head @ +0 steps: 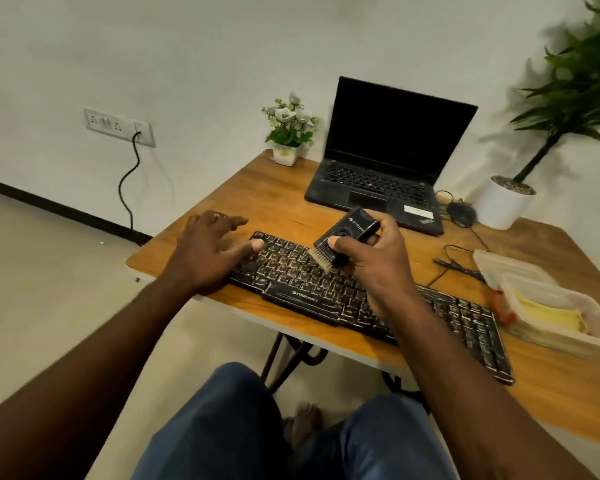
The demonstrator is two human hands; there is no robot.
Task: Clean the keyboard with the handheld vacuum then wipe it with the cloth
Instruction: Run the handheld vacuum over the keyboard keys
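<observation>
Bristles (pixel 321 260) of the handheld vacuum (pixel 347 233) gripped in our right hand (pixel 373 268) touch the keyboard (pixel 291 277) near its upper-left end, its length running toward lower right, our spread left hand (pixel 203 252) resting there.

Table (pixel 257 188) wood-grain, matt; keyboard (pixel 326 289) black plastic, worn; container (pixel 520 271) translucent plastic.
</observation>
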